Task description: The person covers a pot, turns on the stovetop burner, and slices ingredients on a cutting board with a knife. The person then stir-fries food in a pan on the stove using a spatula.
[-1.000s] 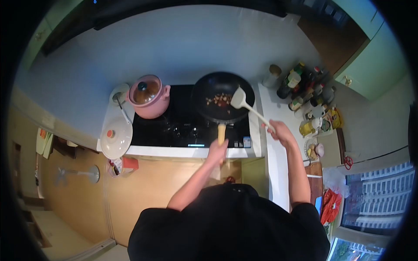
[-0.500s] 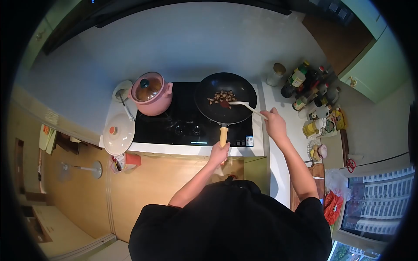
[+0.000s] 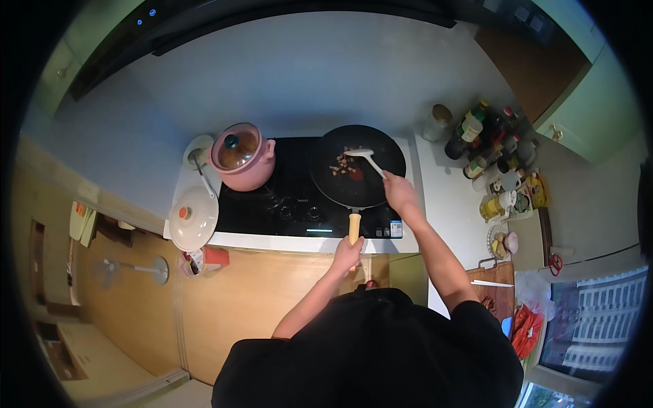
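Observation:
My left hand (image 3: 348, 254) is wrapped round the light wooden handle (image 3: 354, 228) of a black wok (image 3: 364, 194) on the right side of the stove. In my right hand (image 3: 400, 193) is a white spatula (image 3: 371, 161), its blade tilted down inside the wok. Small browned pieces of food (image 3: 340, 164) lie around the blade, beside a dark red patch (image 3: 356, 175) on the wok's bottom.
A pink pot (image 3: 246, 171) with a glass lid stands on the stove's left. Left of it lie a cream lid (image 3: 193, 219) and a ladle (image 3: 203, 175). Bottles (image 3: 468, 133) crowd the right counter, near a cutting board (image 3: 495, 286). A fan (image 3: 160, 270) stands lower left.
My right hand has moved from beyond the wok's right edge to its lower right rim. The spatula blade has shifted left and up among the food. My left hand keeps its hold on the handle.

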`<control>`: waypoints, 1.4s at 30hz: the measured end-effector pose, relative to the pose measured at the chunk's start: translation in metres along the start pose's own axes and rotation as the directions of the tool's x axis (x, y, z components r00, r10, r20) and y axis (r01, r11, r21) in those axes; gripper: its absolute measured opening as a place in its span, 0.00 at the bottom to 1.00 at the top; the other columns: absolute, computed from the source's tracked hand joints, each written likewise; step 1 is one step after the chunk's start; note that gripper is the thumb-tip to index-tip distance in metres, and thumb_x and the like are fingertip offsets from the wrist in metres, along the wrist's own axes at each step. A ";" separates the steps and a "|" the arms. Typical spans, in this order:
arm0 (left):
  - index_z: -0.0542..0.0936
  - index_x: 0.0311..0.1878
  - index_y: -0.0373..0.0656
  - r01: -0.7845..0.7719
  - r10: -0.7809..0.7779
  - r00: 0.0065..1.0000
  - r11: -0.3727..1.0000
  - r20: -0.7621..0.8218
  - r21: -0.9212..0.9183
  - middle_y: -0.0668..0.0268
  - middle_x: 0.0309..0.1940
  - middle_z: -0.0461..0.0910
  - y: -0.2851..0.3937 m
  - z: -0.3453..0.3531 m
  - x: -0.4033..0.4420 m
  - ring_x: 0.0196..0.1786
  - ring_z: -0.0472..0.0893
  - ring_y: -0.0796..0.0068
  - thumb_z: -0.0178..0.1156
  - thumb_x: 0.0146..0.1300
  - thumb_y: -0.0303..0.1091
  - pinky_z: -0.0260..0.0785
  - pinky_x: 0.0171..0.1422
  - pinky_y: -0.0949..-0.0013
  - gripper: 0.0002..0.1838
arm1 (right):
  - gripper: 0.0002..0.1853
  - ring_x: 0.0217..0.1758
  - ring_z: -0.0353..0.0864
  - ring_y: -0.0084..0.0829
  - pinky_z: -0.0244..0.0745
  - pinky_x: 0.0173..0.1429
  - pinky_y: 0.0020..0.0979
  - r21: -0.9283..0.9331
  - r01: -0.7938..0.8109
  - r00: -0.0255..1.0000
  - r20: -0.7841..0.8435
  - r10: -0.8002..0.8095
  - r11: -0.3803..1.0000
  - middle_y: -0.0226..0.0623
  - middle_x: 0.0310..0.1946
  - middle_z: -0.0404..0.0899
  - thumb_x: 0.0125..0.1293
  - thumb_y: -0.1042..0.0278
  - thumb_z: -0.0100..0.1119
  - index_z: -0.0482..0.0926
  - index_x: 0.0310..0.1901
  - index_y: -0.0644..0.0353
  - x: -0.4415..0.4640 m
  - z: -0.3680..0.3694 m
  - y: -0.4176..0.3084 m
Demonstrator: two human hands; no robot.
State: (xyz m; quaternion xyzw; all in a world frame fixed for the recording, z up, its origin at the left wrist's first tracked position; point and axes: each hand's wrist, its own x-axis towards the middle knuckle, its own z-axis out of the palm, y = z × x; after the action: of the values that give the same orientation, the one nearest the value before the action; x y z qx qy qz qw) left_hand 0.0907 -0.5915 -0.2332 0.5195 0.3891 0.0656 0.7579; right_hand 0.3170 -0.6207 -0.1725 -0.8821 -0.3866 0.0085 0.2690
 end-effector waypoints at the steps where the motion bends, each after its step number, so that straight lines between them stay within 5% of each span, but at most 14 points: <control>1: 0.68 0.37 0.40 -0.002 0.002 1.000 1.000 0.000 -0.005 0.69 0.22 0.68 -0.001 0.000 0.000 0.15 0.66 0.80 0.58 0.72 0.39 0.59 0.17 0.71 0.14 | 0.14 0.42 0.83 0.54 0.78 0.48 0.51 -0.007 0.027 1.000 -0.005 -0.027 1.000 0.53 0.35 0.84 0.69 0.64 0.56 0.82 0.53 0.55 0.002 0.006 -0.007; 5: 0.68 0.37 0.40 0.025 -0.025 0.999 1.000 0.022 -0.015 0.69 0.22 0.68 0.000 -0.001 0.001 0.15 0.66 0.80 0.58 0.72 0.39 0.59 0.17 0.71 0.14 | 0.15 0.38 0.83 0.55 0.79 0.44 0.50 -0.047 0.135 0.988 0.080 -0.131 0.990 0.53 0.33 0.82 0.68 0.66 0.56 0.82 0.54 0.57 -0.017 -0.003 -0.020; 24: 0.67 0.36 0.41 0.012 -0.008 0.998 0.998 0.064 -0.059 0.69 0.22 0.67 -0.001 -0.004 0.001 0.16 0.65 0.81 0.58 0.73 0.40 0.58 0.17 0.72 0.15 | 0.17 0.37 0.82 0.54 0.78 0.44 0.51 -0.079 -0.019 0.995 0.099 0.027 0.997 0.51 0.32 0.82 0.67 0.67 0.57 0.83 0.56 0.52 -0.079 -0.071 0.004; 37: 0.68 0.35 0.42 -0.002 0.006 0.997 0.998 0.077 -0.057 0.72 0.19 0.66 0.001 -0.002 -0.001 0.14 0.64 0.82 0.58 0.72 0.40 0.57 0.17 0.72 0.14 | 0.14 0.43 0.82 0.56 0.76 0.49 0.49 0.108 0.081 0.997 -0.030 -0.078 0.991 0.54 0.38 0.84 0.69 0.66 0.57 0.84 0.52 0.57 -0.053 -0.035 -0.002; 42: 0.70 0.38 0.40 -0.068 0.068 0.997 0.998 0.023 -0.010 0.70 0.20 0.68 -0.007 -0.005 0.004 0.15 0.67 0.80 0.59 0.72 0.41 0.58 0.17 0.71 0.14 | 0.15 0.43 0.83 0.54 0.78 0.48 0.51 0.013 0.017 1.000 -0.005 -0.016 1.000 0.52 0.37 0.84 0.69 0.64 0.56 0.83 0.55 0.53 -0.029 0.002 -0.012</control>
State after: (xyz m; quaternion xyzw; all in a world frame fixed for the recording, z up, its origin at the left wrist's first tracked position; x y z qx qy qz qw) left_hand 0.0879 -0.5889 -0.2421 0.5296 0.3622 0.0870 0.7621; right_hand 0.2875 -0.6329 -0.1741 -0.8771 -0.3931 0.0068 0.2758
